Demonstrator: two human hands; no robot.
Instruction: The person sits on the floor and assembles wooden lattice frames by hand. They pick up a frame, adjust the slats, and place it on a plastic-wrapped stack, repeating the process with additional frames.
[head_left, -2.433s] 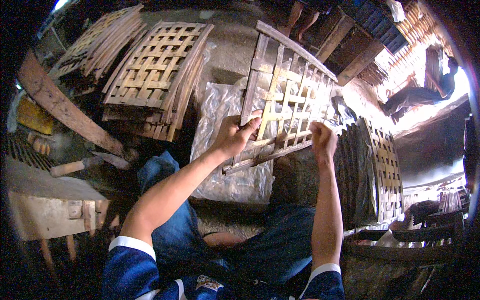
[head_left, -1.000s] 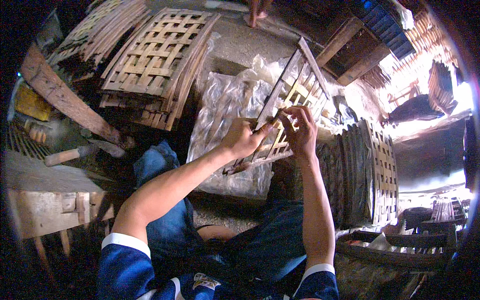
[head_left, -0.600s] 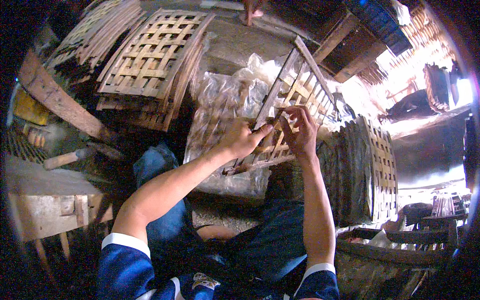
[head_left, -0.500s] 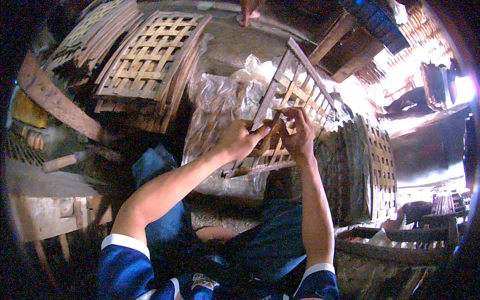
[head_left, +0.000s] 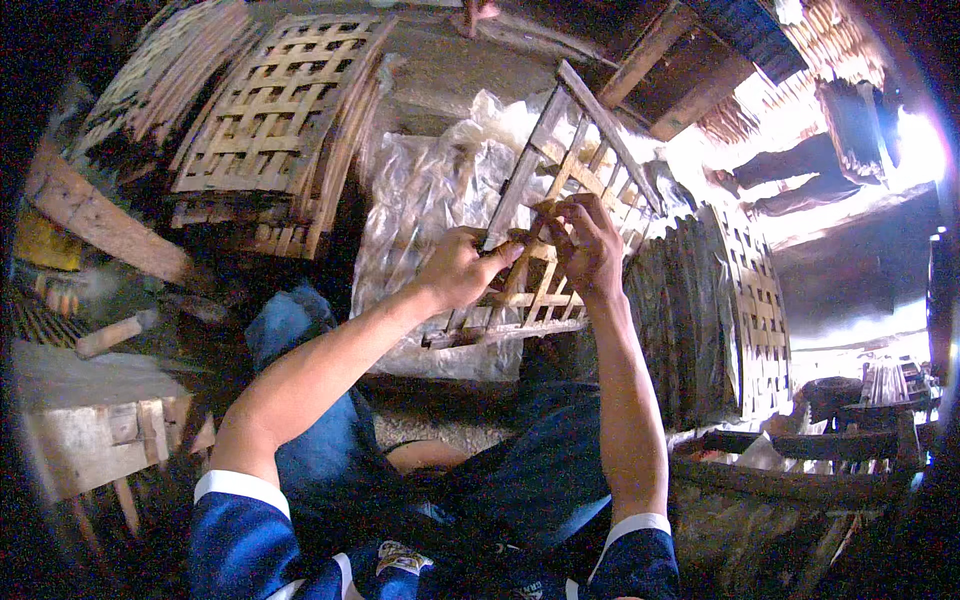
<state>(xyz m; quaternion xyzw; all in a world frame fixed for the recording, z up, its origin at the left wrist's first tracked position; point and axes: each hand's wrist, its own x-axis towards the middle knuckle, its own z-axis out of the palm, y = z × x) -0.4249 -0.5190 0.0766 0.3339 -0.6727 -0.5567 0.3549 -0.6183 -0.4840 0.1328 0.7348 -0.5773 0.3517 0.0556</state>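
A partly woven bamboo lattice panel (head_left: pixel 528 181) with a straight wooden edge stands tilted in front of me, over my lap. Across its open side both my hands meet at a thin brown bamboo strip (head_left: pixel 532 232). My left hand (head_left: pixel 462 270) is closed, thumb and fingers pinching the strip's lower part by the panel's left edge. Higher up, the bent fingers of my right hand (head_left: pixel 592 250) pinch the same strip near its upper end. The fingertips partly cover where the strip crosses the lattice.
Crumpled clear plastic sheeting (head_left: pixel 400 215) lies under and left of the panel. Stacked woven panels (head_left: pixel 285 110) stand at the far left, with another upright stack (head_left: pixel 690 310) at my right. A wooden-handled tool (head_left: pixel 115 332) rests at left. A person's legs (head_left: pixel 800 175) show at far right.
The whole view has shifted slightly, so the panel and stacks sit a little further left and up. Both hands keep their pinch on the strip. The person's legs at far right show more clearly.
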